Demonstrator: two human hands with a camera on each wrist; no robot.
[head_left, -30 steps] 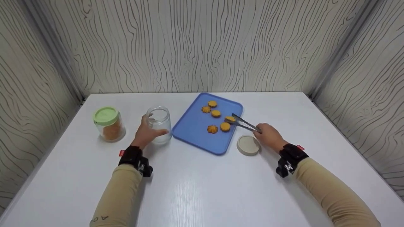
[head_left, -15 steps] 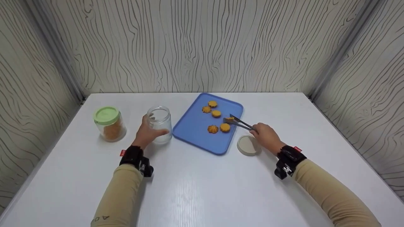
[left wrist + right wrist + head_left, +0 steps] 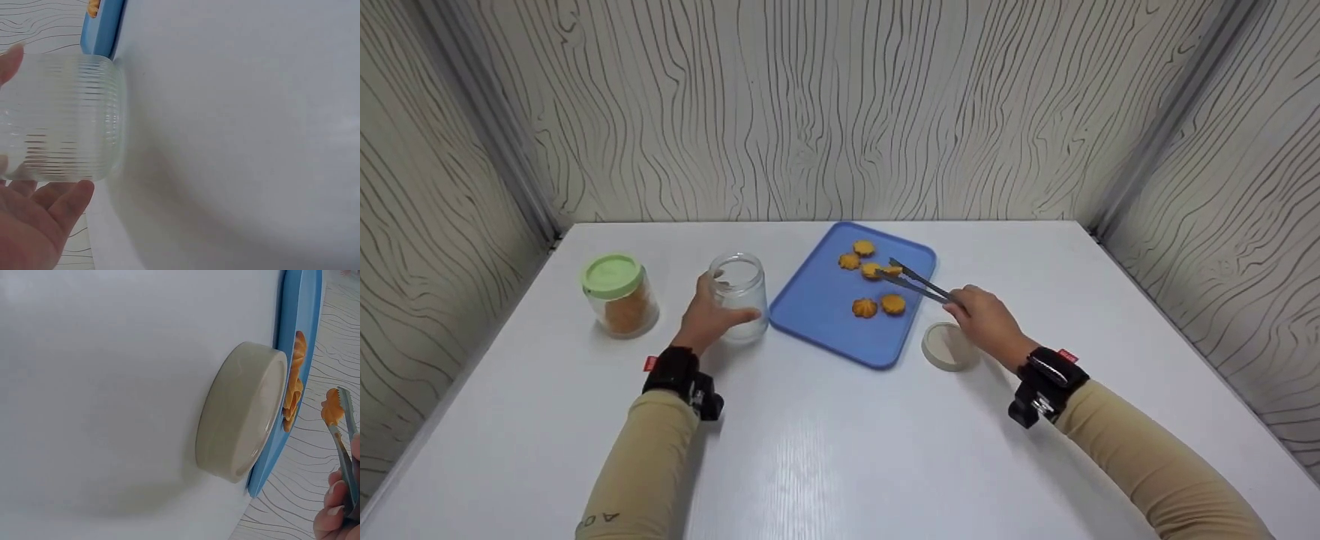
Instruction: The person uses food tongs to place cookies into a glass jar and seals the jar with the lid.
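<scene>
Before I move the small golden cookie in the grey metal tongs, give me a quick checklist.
1. Right hand holding the tongs: ok.
2. Cookie between the tong tips: ok.
3. Cookie raised off the flat blue rectangular tray: ok.
4. Left hand around the clear ribbed cylindrical jar: ok.
5. Jar mouth uncovered: ok.
6. Firmness of the tongs' pinch: cannot tell.

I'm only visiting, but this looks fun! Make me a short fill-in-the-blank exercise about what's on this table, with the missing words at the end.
1. The hand holding the tongs is the person's ____ one.
2. Besides the cookie in the tongs, ____ cookies lie on the tray.
3. The tray is coloured ____.
4. The closed jar has a ____ lid.

Missing words: right; five; blue; green.
</scene>
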